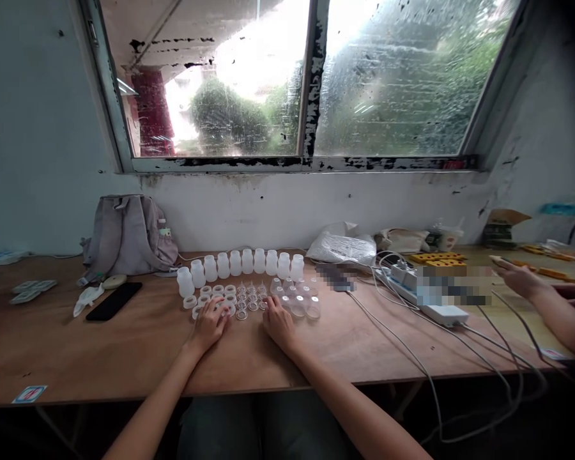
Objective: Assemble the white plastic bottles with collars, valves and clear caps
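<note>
Several frosted white bottles [234, 263] stand upright in a curved row on the wooden table. In front of them lie several white rings [205, 291], clear nipple-like pieces [252, 297] and, to the right, clear dome-shaped caps [298, 301]. My left hand [211, 324] rests over the front of the white rings, its fingers spread and partly covering them. Beside the clear pieces, between them and the domes, my right hand [278, 322] lies on the table with its fingers a little apart. Neither hand visibly holds anything.
A grey backpack [129, 233] and a black phone [114, 301] are at the left. Behind the domes lies a plastic bag [342, 246]. Cables run from a white power strip [443, 313] over the right table edge. Another person's hand [517, 278] is at the far right.
</note>
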Demonstrator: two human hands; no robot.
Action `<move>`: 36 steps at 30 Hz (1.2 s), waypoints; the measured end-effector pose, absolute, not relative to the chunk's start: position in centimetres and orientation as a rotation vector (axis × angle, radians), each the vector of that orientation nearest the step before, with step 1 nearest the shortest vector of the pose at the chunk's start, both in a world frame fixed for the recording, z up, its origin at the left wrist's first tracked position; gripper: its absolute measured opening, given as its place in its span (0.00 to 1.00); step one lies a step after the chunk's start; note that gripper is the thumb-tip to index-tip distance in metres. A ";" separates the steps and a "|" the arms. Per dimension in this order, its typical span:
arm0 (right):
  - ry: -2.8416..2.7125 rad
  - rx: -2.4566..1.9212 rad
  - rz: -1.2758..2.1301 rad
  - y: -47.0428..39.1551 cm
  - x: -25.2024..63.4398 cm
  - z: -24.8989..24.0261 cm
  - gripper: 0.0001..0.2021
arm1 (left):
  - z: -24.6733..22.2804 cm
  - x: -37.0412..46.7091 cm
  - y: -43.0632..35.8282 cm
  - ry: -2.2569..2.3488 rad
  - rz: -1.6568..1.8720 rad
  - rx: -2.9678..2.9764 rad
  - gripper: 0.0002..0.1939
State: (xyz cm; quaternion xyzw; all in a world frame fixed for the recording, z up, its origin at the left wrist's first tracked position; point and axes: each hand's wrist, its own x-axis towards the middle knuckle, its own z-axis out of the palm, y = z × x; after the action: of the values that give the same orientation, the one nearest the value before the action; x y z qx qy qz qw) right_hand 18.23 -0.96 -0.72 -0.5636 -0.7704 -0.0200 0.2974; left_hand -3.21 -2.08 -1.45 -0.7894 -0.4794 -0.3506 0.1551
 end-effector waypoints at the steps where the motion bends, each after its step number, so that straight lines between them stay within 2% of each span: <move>1: -2.043 -1.474 -0.053 -0.9 18.3 -0.8 0.15 | -1.5 -3.3 -2.1 -1.368 -1.027 -2.248 0.07; 5: -2.094 -1.365 -0.015 -0.1 18.4 -1.6 0.19 | -1.5 -3.8 -2.0 -1.395 -1.121 -2.181 0.07; 10: -2.111 -1.307 0.022 0.7 18.6 -2.4 0.15 | -1.5 -3.8 -1.7 -1.401 -1.175 -2.187 0.07; 16: -2.028 -1.129 0.163 0.7 19.2 -1.8 0.20 | -1.4 -3.8 -2.1 -1.394 -1.231 -2.160 0.07; 24: -2.097 -0.818 0.238 -1.8 19.5 -1.1 0.15 | -0.5 -0.8 -2.3 -1.389 -1.399 -2.134 0.07; 28: -1.849 -0.927 0.308 -1.3 19.8 -1.0 0.10 | 0.2 3.6 -2.0 -1.364 -1.607 -2.140 0.08; 32: -1.645 -0.991 0.389 -0.4 20.1 -1.3 0.08 | 0.1 5.3 -2.6 -1.269 -1.547 -2.298 0.03; 36: -1.660 -0.982 0.412 -0.3 20.0 -1.5 0.08 | -0.2 4.5 -3.4 -1.228 -1.371 -2.485 0.13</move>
State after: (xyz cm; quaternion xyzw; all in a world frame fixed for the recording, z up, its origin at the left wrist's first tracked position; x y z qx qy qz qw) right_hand 20.00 -0.25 -1.50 -0.4152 -0.7018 0.1741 0.5520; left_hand 4.47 -3.40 -0.22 -0.8034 -0.3970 -0.4432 0.0246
